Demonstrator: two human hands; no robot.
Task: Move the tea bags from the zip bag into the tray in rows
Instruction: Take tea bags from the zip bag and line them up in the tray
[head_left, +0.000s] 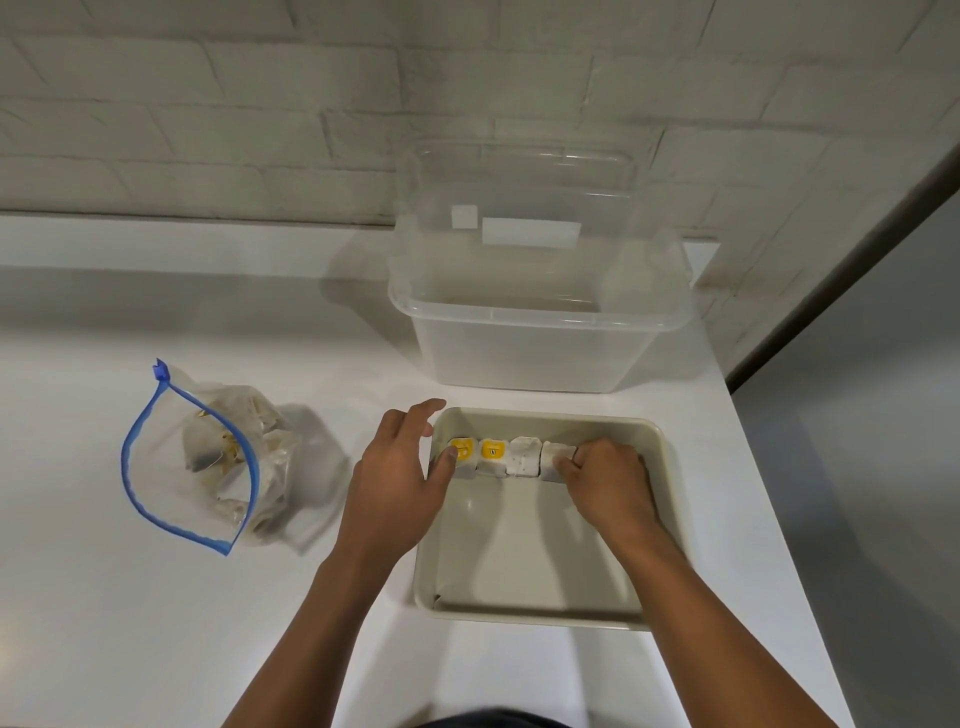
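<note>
The task looks early: one row of four tea bags (511, 458) lies across the far part of the tray (524, 613), and the rest of the tray floor shows bare, so I judge several rows are left to lay. The zip bag (208, 462) sits open on the surface toward its left side, well apart from the tray, with many tea bags visible inside. The tray is near the surface's right edge, just in front of a clear bin (535, 332). The row's long axis runs left to right, parallel to the tray's far wall; the two left bags show yellow tags face up. The left hand (400, 467) rests over the tray's left wall, thumb touching the leftmost bag, fingers loosely curled. The right hand (605, 478) has its fingers curled against the rightmost bag; whether it pinches it I cannot tell.
</note>
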